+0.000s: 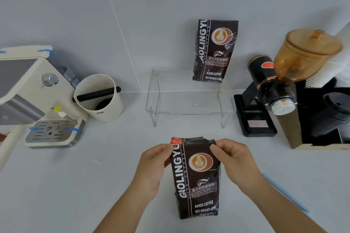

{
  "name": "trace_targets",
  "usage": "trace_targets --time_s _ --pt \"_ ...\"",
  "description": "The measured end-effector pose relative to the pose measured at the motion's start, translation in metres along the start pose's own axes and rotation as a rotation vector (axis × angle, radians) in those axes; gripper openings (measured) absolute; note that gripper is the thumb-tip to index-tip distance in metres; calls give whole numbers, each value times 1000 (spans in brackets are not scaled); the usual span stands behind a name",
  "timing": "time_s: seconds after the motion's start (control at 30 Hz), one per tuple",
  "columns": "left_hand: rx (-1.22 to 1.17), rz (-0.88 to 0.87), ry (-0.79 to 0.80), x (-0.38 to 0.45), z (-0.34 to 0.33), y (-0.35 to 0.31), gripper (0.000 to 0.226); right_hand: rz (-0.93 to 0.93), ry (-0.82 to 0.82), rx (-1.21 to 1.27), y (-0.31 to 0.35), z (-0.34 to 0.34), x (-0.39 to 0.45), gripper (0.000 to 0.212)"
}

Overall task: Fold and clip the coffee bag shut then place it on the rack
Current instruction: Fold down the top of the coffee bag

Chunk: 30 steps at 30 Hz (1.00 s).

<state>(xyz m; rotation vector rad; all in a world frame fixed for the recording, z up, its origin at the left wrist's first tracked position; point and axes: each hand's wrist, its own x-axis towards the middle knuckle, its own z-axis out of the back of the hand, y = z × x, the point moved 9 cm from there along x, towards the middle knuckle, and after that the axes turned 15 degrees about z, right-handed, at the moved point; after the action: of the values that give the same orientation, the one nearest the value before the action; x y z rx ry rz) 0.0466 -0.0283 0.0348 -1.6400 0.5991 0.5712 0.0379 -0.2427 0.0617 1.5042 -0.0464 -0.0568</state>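
A dark brown coffee bag (197,178) with white lettering stands upright on the counter in front of me. My left hand (153,166) pinches its top left corner, beside a red patch. My right hand (234,161) pinches its top right corner. The bag's top edge looks crumpled and folded over. A clear acrylic rack (189,98) stands behind it against the wall. A second, identical coffee bag (215,51) stands on the rack's right half, leaning on the wall. No clip is visible.
A cream espresso machine (37,98) and a cream knock box (98,98) with a black bar stand at left. A black grinder (265,91) with an amber hopper and a box holding cups and black lids (325,115) stand at right. A blue strip (284,191) lies at lower right.
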Motion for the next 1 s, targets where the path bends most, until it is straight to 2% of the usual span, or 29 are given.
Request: trace_targets --time_s 0.37,0.67,0.77,1.0 --pt "65 -238 36 -27 -10 -28 28 167 -15 -17 35 10 -6 20" --pt "108 -180 -30 -24 -9 -25 24 124 6 32 32 7 -8 24" --pt "135 -137 -36 -23 -11 -29 24 93 41 61 35 3 -6 17" --pt "109 -132 -59 -25 -14 -45 25 111 -41 129 48 3 4 21"
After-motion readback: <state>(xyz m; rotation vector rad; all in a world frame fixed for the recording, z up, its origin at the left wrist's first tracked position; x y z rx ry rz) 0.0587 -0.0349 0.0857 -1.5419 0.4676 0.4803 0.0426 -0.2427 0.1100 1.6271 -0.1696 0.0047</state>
